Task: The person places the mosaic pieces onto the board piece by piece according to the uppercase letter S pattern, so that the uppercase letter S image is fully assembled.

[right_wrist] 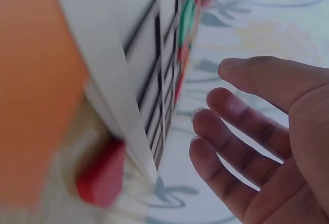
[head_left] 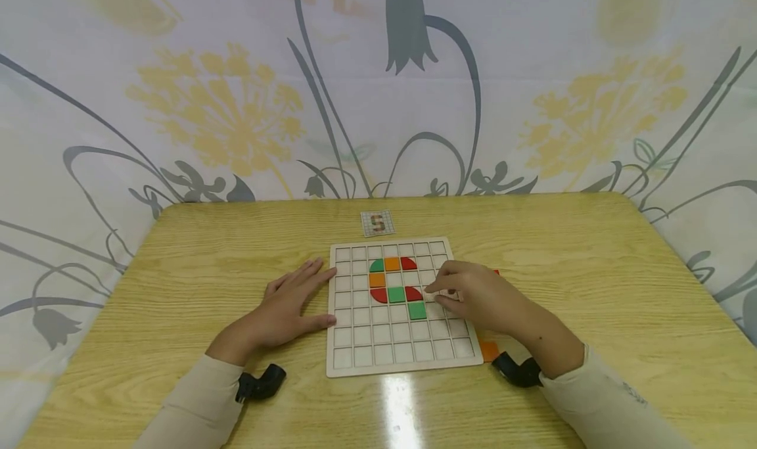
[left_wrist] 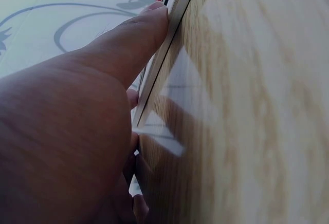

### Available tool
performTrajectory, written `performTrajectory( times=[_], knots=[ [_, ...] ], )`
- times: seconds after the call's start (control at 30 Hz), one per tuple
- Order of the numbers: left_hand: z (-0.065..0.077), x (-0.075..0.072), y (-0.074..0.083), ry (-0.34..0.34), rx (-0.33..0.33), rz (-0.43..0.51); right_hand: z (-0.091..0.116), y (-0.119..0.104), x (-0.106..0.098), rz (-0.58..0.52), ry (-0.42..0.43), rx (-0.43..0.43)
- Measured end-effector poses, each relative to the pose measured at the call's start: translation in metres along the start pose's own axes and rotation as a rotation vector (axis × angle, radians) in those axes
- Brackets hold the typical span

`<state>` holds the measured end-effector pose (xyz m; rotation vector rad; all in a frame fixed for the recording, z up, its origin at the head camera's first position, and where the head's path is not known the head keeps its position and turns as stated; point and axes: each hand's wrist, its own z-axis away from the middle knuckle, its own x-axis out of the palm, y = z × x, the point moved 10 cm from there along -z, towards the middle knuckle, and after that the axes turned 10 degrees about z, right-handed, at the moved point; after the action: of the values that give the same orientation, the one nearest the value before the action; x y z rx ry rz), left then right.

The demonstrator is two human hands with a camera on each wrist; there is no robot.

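A pale wooden grid board (head_left: 344, 357) lies on the table with flat tiles in some cells. Among them are orange squares, such as one at the top (head_left: 392, 263), green squares (head_left: 417, 310) and round-edged red tiles (head_left: 380, 296); a round-edged green tile (head_left: 376, 265) sits at the upper left. My left hand (head_left: 290, 307) rests beside the board, thumb and a fingertip touching its left edge. Over the board's right side hovers my right hand (head_left: 473, 294). In the right wrist view its loosely bent fingers (right_wrist: 241, 167) are apart from the thumb, with nothing between them.
A small printed card (head_left: 377, 223) with an S-like pattern lies behind the board. Right of the board are an orange tile (head_left: 489, 351) and a red piece (right_wrist: 103, 175), partly hidden by my right arm in the head view. A flowered cloth (head_left: 378, 107) hangs behind the table.
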<state>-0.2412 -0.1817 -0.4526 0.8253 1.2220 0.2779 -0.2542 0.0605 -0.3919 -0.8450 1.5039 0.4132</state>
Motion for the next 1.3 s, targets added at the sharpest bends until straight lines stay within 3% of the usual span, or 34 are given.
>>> performTrajectory(
  times=[0.47, 0.73, 0.93, 1.3],
  knots=[
    [-0.001, 0.001, -0.001, -0.002, 0.001, 0.004, 0.014, 0.066, -0.03, -0.08, 0.058, 0.191],
    [-0.001, 0.001, 0.0, -0.003, 0.001, 0.004, 0.025, 0.097, -0.022, -0.121, -0.058, 0.298],
    [0.0, 0.0, 0.001, -0.005, 0.008, 0.014, 0.032, 0.114, -0.014, -0.106, -0.129, 0.329],
    [-0.001, 0.001, -0.001, -0.009, 0.002, 0.003, 0.037, 0.121, -0.006, -0.128, -0.197, 0.346]
  ],
)
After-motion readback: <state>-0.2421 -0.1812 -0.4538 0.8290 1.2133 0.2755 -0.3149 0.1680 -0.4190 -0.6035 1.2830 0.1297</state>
